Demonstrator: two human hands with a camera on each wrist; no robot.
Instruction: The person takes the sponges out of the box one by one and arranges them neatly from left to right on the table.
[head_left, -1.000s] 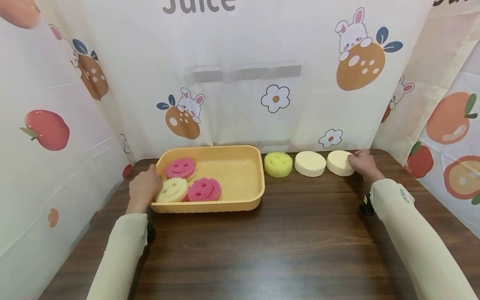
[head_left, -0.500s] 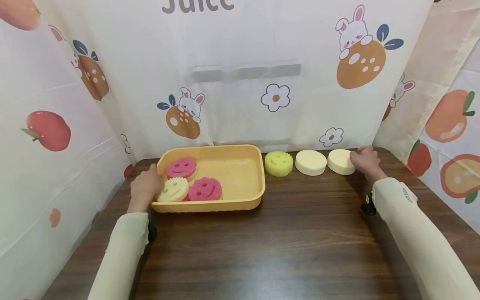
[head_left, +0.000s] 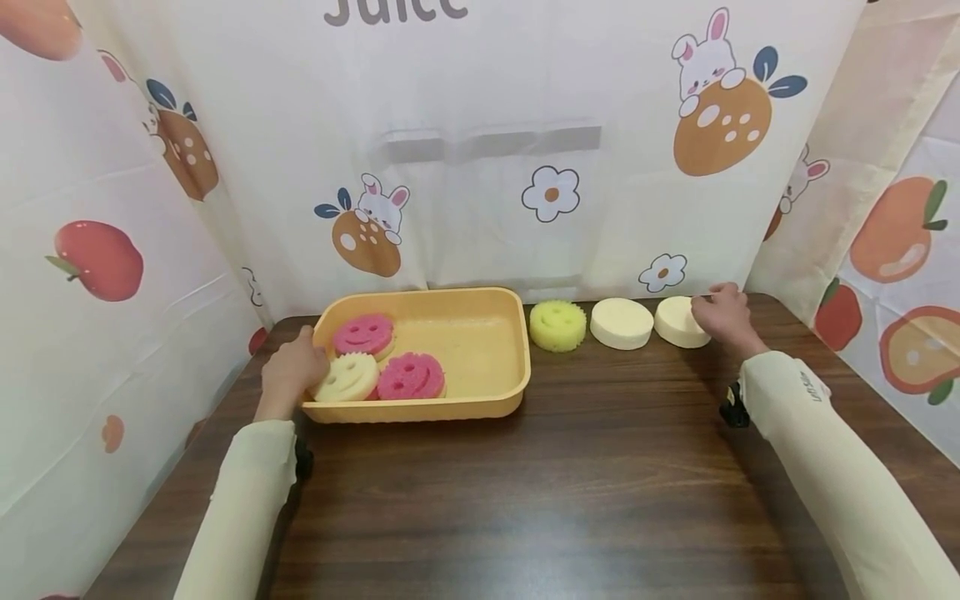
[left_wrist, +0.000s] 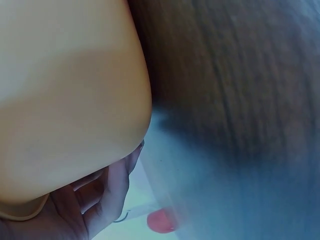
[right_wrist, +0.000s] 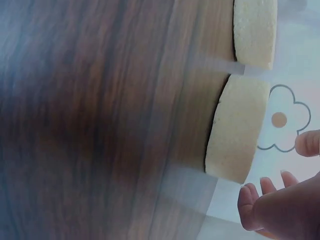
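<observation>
At the left of the head view, my left hand (head_left: 292,372) grips the left side of a yellow plastic tray (head_left: 480,407). In the left wrist view its fingers (left_wrist: 114,192) curl along the tray's outer wall. Inside the tray lie two pink smiley sponges (head_left: 363,333) and a cream smiley sponge (head_left: 347,380). My right hand (head_left: 724,319) hovers by the right edge of a round cream sponge (head_left: 678,323). The right wrist view shows its thumb and fingers spread apart, just off that sponge (right_wrist: 237,129), holding nothing.
Left of that sponge, another round cream sponge (head_left: 622,324) and a yellow-green smiley sponge (head_left: 557,326) stand in a row beside the tray. A printed cloth (head_left: 480,225) rises right behind them and at both sides of the dark wooden table (head_left: 525,492).
My right hand has lifted slightly off the right edge of the rightmost cream sponge and shifted a little left over it. The left hand and the tray stay put.
</observation>
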